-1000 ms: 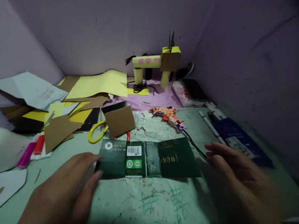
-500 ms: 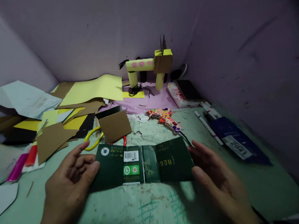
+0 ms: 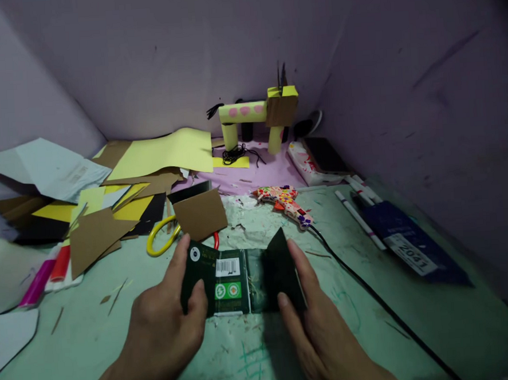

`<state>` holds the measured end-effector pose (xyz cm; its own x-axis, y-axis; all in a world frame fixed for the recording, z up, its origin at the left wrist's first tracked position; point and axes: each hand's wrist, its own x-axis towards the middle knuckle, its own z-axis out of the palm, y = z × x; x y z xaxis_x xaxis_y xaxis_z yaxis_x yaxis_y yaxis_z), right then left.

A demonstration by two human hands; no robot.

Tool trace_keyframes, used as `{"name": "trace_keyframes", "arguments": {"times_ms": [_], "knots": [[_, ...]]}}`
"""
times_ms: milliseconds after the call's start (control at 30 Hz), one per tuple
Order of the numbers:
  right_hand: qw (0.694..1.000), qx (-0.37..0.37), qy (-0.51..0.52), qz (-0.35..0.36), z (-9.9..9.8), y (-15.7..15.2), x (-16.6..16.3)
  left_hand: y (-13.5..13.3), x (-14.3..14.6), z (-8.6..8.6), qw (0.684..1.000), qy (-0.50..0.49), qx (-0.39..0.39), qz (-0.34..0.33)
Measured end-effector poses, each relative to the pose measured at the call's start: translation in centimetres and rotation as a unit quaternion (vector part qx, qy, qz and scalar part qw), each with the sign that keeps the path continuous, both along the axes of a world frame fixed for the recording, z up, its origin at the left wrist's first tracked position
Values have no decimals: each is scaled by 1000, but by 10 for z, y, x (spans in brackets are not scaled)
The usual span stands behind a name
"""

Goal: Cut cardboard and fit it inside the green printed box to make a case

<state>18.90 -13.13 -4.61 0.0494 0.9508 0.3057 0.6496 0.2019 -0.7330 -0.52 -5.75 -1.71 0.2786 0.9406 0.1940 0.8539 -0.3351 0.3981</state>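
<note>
Our left hand (image 3: pixel 168 327) pinches the left end of the flattened dark green carton (image 3: pixel 231 274), thumb on the printed face near the barcode, while our right hand (image 3: pixel 318 323) grips the right flap, which stands tilted up off the desk (image 3: pixel 438 316). The carton lies low in the middle of the desk, just in front of us. To fold it well, we judge it best to press the centre panel flat with the left thumb and bring the flap over along its existing crease, keeping the edges aligned. Just beyond the carton lie a brown cardboard piece (image 3: pixel 200 214) over yellow-handled scissors (image 3: pixel 160 237), and a patterned glue gun (image 3: pixel 287 202) whose black cord (image 3: pixel 372 297) runs past our right hand. To the right lie white pens (image 3: pixel 359 218) and a dark blue packet (image 3: pixel 407 243); to the left, markers (image 3: pixel 48 271) and a heap of yellow, brown and black card (image 3: pixel 120 186). The pale green desk is scribbled and scuffed. A paper-tube animal (image 3: pixel 258 118) stands at the back against dim purple walls (image 3: pixel 185 51).
</note>
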Motion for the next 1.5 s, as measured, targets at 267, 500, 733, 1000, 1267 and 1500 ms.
{"name": "trace_keyframes", "arguments": {"times_ms": [267, 500, 733, 1000, 1267, 1500], "knots": [[995, -6, -4, 100, -11, 12, -8, -4, 18, 7, 986, 128, 63, -81], [992, -3, -43, 116, -11, 9, -7, -7, 21, 4, 981, 147, 44, -117], [989, -36, -48, 136, -4, 3, -3, -4, 22, 23, 960, 127, -174, -177], [992, -21, -14, 123, -9, 6, 0, 2, 16, 25, 945, -20, -256, -200], [993, -11, -29, 114, -11, 8, 7, 5, 10, 25, 928, -97, -308, -186], [992, -4, -22, 128, -9, 6, 6, 2, 7, 20, 934, -123, -275, -193]]}}
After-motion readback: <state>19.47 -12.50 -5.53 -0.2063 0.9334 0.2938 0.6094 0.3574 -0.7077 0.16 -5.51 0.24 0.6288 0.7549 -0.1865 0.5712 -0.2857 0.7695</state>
